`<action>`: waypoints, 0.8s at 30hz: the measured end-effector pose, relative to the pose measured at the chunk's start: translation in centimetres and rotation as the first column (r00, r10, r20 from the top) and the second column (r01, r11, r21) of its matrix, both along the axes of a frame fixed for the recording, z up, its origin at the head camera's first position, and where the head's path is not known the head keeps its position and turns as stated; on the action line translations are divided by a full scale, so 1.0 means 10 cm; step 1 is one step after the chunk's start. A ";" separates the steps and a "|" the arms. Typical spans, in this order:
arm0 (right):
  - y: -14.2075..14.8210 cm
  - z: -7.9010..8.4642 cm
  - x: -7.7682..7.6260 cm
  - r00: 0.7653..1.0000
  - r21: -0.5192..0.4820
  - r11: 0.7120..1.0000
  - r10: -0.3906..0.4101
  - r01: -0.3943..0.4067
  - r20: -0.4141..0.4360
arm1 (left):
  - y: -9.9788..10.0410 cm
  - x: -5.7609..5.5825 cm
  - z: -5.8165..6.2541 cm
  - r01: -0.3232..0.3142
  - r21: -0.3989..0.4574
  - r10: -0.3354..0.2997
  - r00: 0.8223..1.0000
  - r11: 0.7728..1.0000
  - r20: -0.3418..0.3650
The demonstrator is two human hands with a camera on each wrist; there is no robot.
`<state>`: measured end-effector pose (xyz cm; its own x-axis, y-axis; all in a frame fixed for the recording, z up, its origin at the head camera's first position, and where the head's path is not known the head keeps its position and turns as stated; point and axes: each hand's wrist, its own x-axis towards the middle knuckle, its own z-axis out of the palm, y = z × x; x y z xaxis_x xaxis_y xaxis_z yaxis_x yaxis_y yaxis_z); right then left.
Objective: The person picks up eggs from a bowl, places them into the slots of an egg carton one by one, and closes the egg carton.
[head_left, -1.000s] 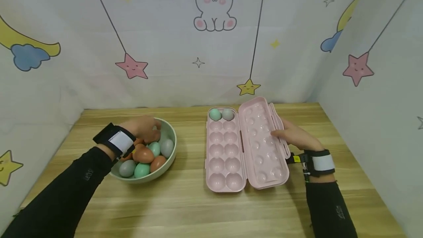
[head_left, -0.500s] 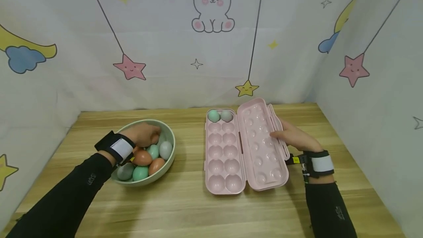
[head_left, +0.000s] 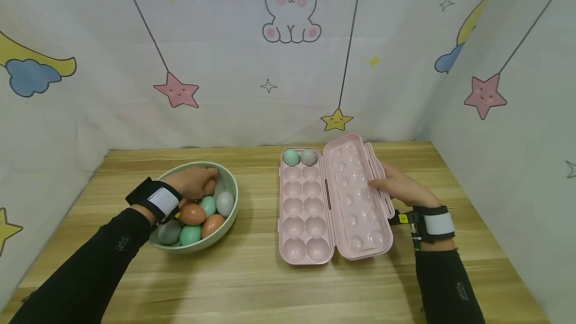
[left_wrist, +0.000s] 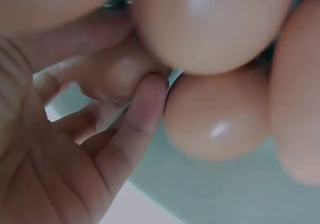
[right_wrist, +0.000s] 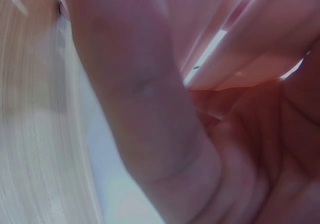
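My left hand [head_left: 192, 182] reaches down into a pale green bowl [head_left: 231, 179] of brown, grey and mint-green eggs. In the left wrist view its fingers curl round a brown egg [left_wrist: 117, 73], with other brown eggs [left_wrist: 215, 116] right beside them. The head view hides that egg behind the hand. To the right lies an open pink egg box [head_left: 294, 207], with a mint-green egg [head_left: 291, 157] and a grey egg [head_left: 308, 157] in its far row. My right hand [head_left: 402, 186] grips the outer edge of the box's tilted lid [head_left: 355, 199], thumb on the inner face.
The bowl and box stand on a wood-grain table [head_left: 252, 284], with bare tabletop between them and in front. A white printed cloth [head_left: 225, 124] hangs behind the table's back edge and along both sides.
My left hand has sunk slightly deeper into the bowl and its fingers have closed on an egg. The right hand and the lid stay where they were.
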<state>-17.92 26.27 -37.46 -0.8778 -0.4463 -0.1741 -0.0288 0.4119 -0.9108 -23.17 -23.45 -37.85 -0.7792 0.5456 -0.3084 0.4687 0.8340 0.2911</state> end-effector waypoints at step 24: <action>-0.04 0.04 0.03 1.000 0.017 1.000 -0.018 0.017 0.015 | 1.18 0.00 0.57 0.180 0.199 -0.145 0.973 0.963 -0.178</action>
